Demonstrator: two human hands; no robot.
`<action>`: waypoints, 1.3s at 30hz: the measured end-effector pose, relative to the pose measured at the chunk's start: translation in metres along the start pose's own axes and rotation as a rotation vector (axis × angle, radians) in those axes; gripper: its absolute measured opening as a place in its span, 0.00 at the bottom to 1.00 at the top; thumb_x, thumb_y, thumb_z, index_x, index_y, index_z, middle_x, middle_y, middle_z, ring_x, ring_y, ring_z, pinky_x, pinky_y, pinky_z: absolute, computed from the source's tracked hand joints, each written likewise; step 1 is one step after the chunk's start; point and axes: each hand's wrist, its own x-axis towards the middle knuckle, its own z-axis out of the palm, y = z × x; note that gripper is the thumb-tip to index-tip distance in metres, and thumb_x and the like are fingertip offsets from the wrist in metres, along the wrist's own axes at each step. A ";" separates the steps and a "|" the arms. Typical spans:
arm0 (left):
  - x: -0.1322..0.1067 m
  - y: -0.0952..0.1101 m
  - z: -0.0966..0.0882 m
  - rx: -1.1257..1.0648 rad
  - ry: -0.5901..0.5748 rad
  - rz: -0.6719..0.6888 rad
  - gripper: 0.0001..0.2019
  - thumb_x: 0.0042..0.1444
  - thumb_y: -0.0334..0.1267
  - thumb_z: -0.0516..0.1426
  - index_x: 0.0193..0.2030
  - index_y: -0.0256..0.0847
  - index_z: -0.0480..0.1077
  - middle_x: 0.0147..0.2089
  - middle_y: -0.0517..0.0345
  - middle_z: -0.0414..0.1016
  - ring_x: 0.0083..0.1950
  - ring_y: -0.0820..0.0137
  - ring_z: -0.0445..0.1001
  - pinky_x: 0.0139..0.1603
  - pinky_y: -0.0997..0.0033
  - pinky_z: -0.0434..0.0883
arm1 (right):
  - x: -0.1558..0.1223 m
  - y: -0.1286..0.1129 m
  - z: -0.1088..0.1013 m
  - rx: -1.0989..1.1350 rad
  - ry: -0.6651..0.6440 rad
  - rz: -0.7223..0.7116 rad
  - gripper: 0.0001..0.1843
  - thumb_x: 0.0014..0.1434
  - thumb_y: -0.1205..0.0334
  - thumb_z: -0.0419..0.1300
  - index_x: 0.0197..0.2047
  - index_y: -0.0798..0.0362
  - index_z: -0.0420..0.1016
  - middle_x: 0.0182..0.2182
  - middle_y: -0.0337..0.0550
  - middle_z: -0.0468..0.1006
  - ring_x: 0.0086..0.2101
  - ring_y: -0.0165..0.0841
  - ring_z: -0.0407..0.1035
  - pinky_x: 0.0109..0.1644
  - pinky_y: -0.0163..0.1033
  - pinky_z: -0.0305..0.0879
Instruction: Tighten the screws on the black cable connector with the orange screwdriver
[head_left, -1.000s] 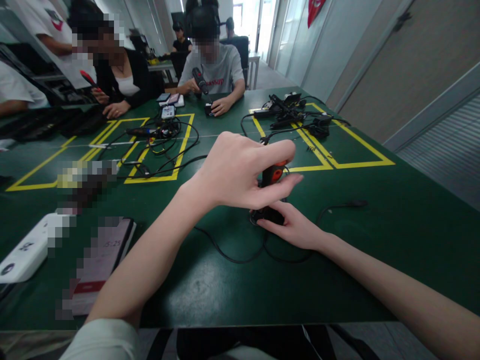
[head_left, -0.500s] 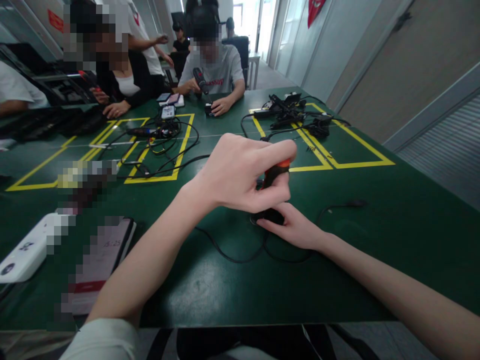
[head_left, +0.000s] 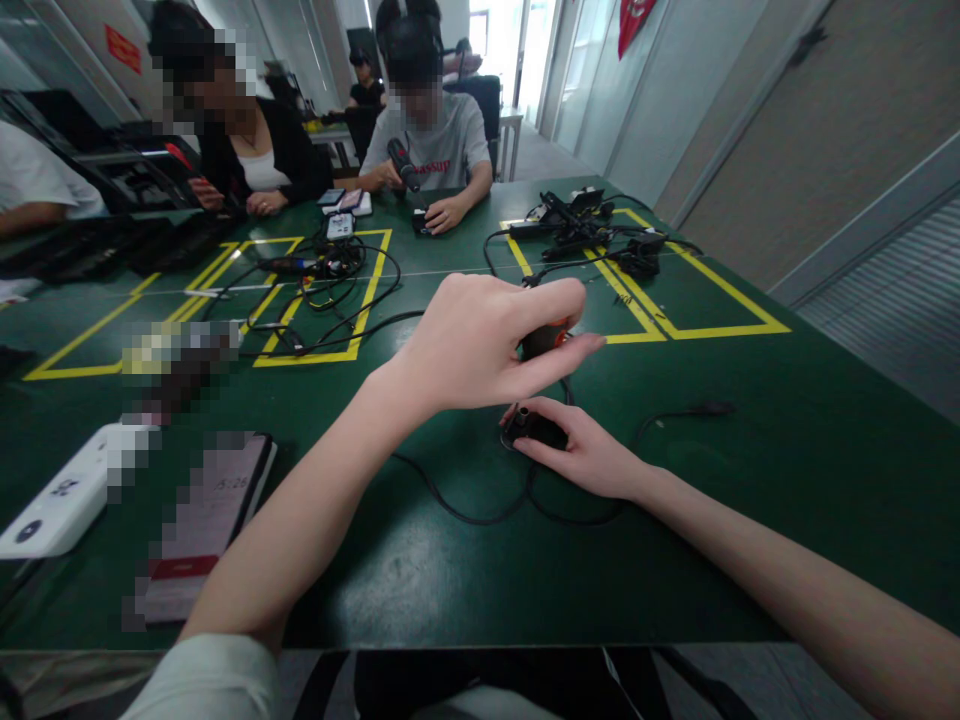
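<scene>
My left hand (head_left: 491, 340) is closed around a black tool with an orange button (head_left: 541, 340), held just above the table. Below it, my right hand (head_left: 581, 450) rests on the green table (head_left: 750, 470) with its fingers pressed round a small black base piece (head_left: 534, 430). A stub sticks up from that base, a small gap under the tool. A black cable (head_left: 480, 510) loops across the table from the base toward me and off to the right.
Yellow tape squares mark the table. Tangled cables and tools (head_left: 322, 270) lie at centre left, another pile (head_left: 592, 235) at far right. A white device (head_left: 56, 495) and a phone (head_left: 202, 530) lie near left. Two people sit opposite, one holding a black tool (head_left: 401, 165).
My left hand has lifted the orange-buttoned tool slightly off the base, so the base's stub now shows. My right hand stays on the base. The view shifted a little.
</scene>
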 end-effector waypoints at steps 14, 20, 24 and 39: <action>-0.022 0.022 0.009 -0.368 0.130 -0.169 0.10 0.68 0.40 0.60 0.52 0.39 0.77 0.45 0.52 0.84 0.40 0.72 0.79 0.37 0.75 0.72 | 0.000 0.007 0.003 -0.012 0.012 -0.021 0.15 0.63 0.60 0.66 0.53 0.51 0.77 0.49 0.50 0.85 0.49 0.46 0.80 0.56 0.54 0.77; -0.013 0.017 -0.007 -0.592 -0.054 -0.241 0.17 0.62 0.30 0.58 0.56 0.38 0.78 0.46 0.52 0.84 0.29 0.77 0.74 0.27 0.77 0.70 | 0.001 0.008 0.004 -0.023 0.015 -0.029 0.15 0.63 0.60 0.66 0.53 0.52 0.77 0.46 0.49 0.85 0.46 0.45 0.81 0.54 0.52 0.78; -0.012 0.012 -0.021 -0.633 -0.104 -0.353 0.17 0.65 0.33 0.58 0.59 0.40 0.77 0.47 0.52 0.84 0.28 0.77 0.75 0.27 0.76 0.70 | 0.001 0.007 0.003 -0.024 0.012 -0.030 0.16 0.63 0.60 0.66 0.54 0.50 0.76 0.49 0.50 0.85 0.48 0.44 0.81 0.57 0.53 0.78; -0.011 0.010 -0.022 -0.915 -0.206 -0.465 0.09 0.62 0.39 0.65 0.45 0.38 0.74 0.40 0.58 0.79 0.27 0.79 0.76 0.27 0.80 0.75 | 0.000 0.007 0.003 -0.030 0.016 -0.036 0.16 0.63 0.59 0.66 0.53 0.50 0.76 0.47 0.49 0.85 0.47 0.44 0.81 0.56 0.52 0.78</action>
